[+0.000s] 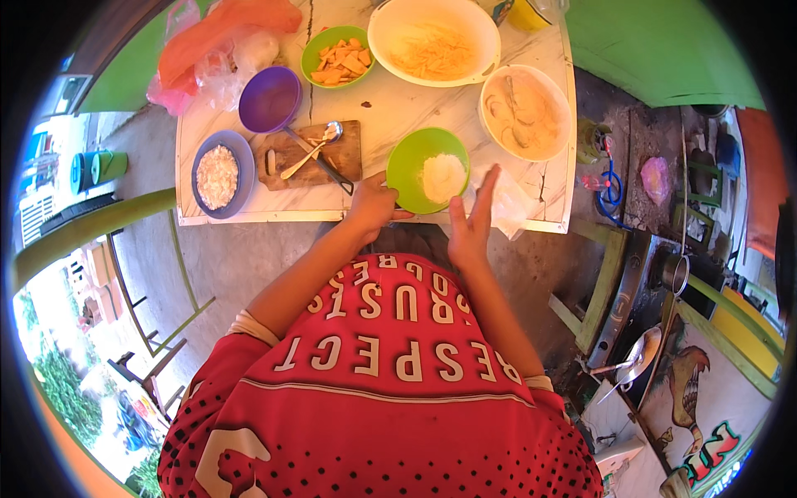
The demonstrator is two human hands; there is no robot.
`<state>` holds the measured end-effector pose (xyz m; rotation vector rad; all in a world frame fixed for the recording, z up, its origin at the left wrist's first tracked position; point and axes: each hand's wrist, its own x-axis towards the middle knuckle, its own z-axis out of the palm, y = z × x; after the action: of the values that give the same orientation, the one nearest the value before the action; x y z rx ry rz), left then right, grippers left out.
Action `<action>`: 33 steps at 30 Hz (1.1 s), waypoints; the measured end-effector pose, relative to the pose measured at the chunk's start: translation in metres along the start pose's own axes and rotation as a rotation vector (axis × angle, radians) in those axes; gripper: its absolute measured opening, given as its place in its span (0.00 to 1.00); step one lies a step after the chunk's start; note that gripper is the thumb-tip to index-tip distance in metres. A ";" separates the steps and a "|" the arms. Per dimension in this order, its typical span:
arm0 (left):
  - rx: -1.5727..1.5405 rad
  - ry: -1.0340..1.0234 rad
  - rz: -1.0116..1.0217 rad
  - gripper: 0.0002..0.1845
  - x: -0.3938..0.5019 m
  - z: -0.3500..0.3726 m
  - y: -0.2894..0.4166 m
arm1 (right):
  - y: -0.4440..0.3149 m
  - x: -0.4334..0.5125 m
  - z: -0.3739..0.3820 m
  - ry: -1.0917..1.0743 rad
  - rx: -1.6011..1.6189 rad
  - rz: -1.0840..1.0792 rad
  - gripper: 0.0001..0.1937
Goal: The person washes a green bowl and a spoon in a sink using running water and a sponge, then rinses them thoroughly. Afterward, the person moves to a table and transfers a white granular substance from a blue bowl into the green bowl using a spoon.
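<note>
A green plastic bowl (406, 163) with a heap of white powder (443, 177) in it is at the table's near edge, tilted slightly. My left hand (373, 208) grips its near-left rim. On the other side, my right hand (471, 230) is raised with thumb and fingers apart, its thumb close to the rim; whether it touches is unclear. Just beyond those fingers lies a clear plastic bag (512, 202). Left of the bowl, a wooden cutting board (289, 140) carries a knife (319, 159) and a spoon (334, 131), partly crossed.
Along the back are a purple bowl (270, 99), a green bowl of cut pieces (306, 61), a white basin of shreds (383, 37) and a white bowl of batter (529, 112). A bluish bowl (248, 190) holds chopped white food. At right stands a gas stove (629, 292).
</note>
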<state>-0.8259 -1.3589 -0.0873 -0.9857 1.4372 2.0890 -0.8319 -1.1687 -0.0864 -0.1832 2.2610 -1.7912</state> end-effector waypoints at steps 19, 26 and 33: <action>0.434 0.209 0.360 0.35 0.006 -0.003 0.001 | 0.034 0.009 0.001 0.271 0.242 0.206 0.39; 0.357 0.242 0.351 0.33 0.005 0.002 0.004 | 0.024 0.009 0.001 0.167 0.302 0.186 0.42; 0.414 0.273 0.375 0.33 0.009 -0.002 -0.003 | 0.021 0.014 0.007 -0.007 0.456 0.144 0.42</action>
<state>-0.8295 -1.3604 -0.0962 -0.9078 2.2307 1.8142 -0.8427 -1.1739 -0.1097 0.0580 1.7478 -2.1538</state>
